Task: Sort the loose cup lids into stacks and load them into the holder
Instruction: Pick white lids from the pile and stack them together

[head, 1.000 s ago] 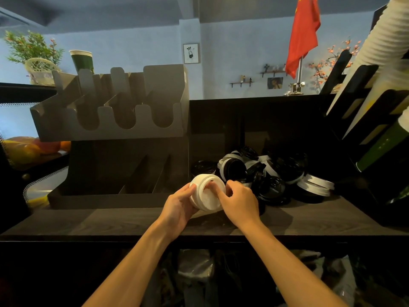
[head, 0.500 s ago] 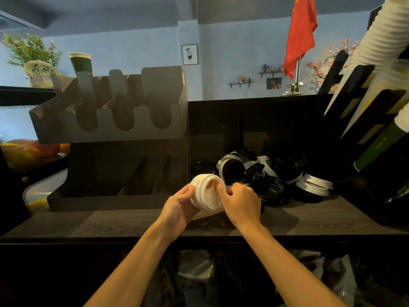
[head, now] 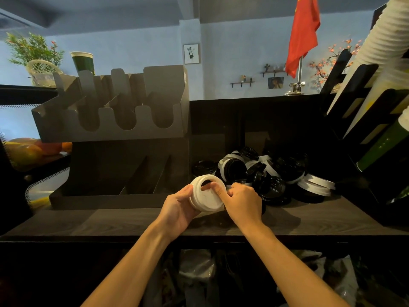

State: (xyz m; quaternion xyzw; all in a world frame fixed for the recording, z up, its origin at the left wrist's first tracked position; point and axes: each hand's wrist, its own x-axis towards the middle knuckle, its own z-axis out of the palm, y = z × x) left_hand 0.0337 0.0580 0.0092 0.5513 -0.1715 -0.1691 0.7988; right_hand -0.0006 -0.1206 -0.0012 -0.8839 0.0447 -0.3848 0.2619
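i see the white lid stack (head: 207,193) held between both hands just above the counter (head: 110,220). my left hand (head: 177,209) cups its left side, thumb on the rim and fingers curled under it. my right hand (head: 241,204) grips the right edge, thumb pressed onto the top face, the other fingers bent around the side. the stack sits tilted toward me, near the holder (head: 124,134) and just in front of the pile of loose lids (head: 265,173).
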